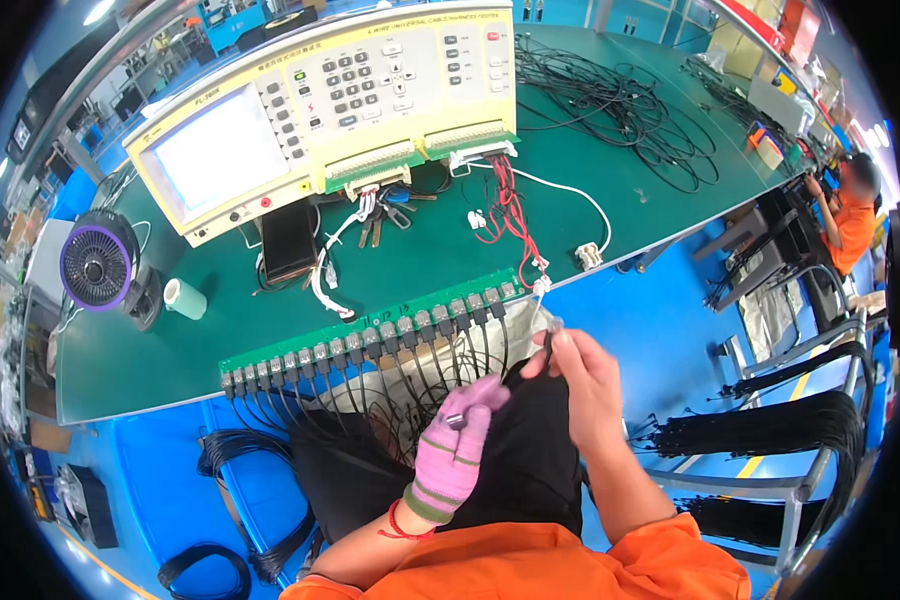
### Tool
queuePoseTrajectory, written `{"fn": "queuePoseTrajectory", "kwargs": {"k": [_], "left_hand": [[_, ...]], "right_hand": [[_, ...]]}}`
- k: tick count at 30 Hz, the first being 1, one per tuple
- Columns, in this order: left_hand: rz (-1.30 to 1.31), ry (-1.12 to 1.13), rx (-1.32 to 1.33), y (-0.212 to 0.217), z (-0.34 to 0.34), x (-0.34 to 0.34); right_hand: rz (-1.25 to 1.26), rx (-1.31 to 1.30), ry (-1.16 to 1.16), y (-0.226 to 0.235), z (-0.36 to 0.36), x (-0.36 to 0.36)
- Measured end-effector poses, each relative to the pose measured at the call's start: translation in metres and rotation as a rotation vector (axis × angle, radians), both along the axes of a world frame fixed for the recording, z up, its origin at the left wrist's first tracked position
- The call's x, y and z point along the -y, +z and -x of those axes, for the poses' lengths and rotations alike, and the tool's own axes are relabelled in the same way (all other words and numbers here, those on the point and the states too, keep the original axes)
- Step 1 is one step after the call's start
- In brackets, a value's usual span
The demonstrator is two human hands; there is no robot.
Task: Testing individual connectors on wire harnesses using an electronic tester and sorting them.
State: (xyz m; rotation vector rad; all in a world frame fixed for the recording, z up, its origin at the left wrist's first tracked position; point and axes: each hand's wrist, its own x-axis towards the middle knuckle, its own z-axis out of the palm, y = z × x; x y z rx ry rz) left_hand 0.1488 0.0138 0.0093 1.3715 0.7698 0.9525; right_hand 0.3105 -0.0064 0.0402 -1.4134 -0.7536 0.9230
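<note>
The left hand (457, 445), in a pink knit glove, was closed around a small silver connector (456, 421), just below the long green connector board (370, 335) at the table edge. The right hand (580, 375), bare, pinched a thin black cable (530, 365) between the fingertips, just under the right end of that board. Many black cables hung from the sockets of the board down toward the person's lap. Behind the board stood a cream-coloured tester (320, 110) with a screen and keypad. Left of the board were a small purple fan (98, 262) and a pale green roll (184, 298).
</note>
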Motion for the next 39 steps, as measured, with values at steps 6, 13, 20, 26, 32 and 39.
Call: {"fn": "queuePoseTrajectory", "kwargs": {"k": [6, 13, 20, 26, 32, 39], "left_hand": [[0.398, -0.185, -0.018, 0.003, 0.008, 0.005], [0.094, -0.083, -0.056, -0.006, 0.015, 0.007], [0.005, -0.186, -0.124, -0.018, 0.017, 0.01], [0.279, -0.064, 0.164, 0.034, 0.033, 0.014], [0.216, -0.199, 0.809, 0.085, 0.07, 0.014], [-0.812, 0.151, 0.673, 0.224, 0.228, -0.009]], "right_hand": [[0.03, 0.118, 0.027, -0.041, -0.013, -0.036], [0.064, 0.081, 0.042, -0.045, -0.014, -0.051], [0.107, -0.017, 0.043, -0.044, -0.021, -0.06], [0.146, 0.346, 0.019, -0.034, -0.016, -0.044], [-0.407, 0.386, 0.717, 0.005, 0.072, 0.035], [-0.264, 0.658, 0.91, -0.102, 0.072, 0.067]]}}
